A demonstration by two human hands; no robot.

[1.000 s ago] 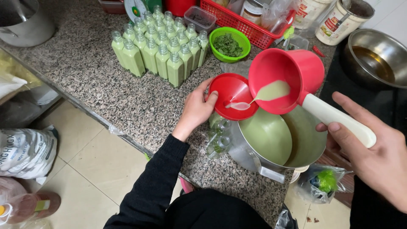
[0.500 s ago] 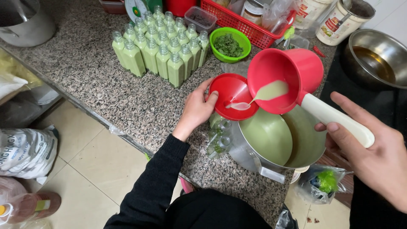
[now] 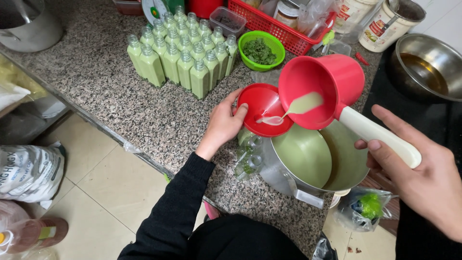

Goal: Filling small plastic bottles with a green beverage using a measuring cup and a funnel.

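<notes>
Left hand [image 3: 222, 123] grips the rim of a red funnel [image 3: 264, 108], thumb hooked over its edge, steadying it above a clear bottle [image 3: 250, 144] that stands on the speckled stone surface [image 3: 96, 82] just beside a metal pot [image 3: 313, 161]. The right hand [image 3: 423, 180] is closed around the white handle of a red ladle [image 3: 320, 91], tilted so that a thin stream of pale green liquid runs from its lip into the funnel. The pot, holding more of the same green liquid, sits directly under the ladle, probably so drips fall back in. A second clear bottle [image 3: 248, 166] stands near the first.

Farther back on the surface, filled green bottles [image 3: 180, 55] stand packed in tight rows, uncapped. Beside them sits a small green basket of chopped leaves [image 3: 261, 50], then a red plastic crate [image 3: 288, 33] with jars and bags. A round tin with a white and red label [image 3: 387, 26] stands at the far right, near a steel bowl [image 3: 426, 65]. A printed white sack [image 3: 29, 168] lies on the floor.
</notes>
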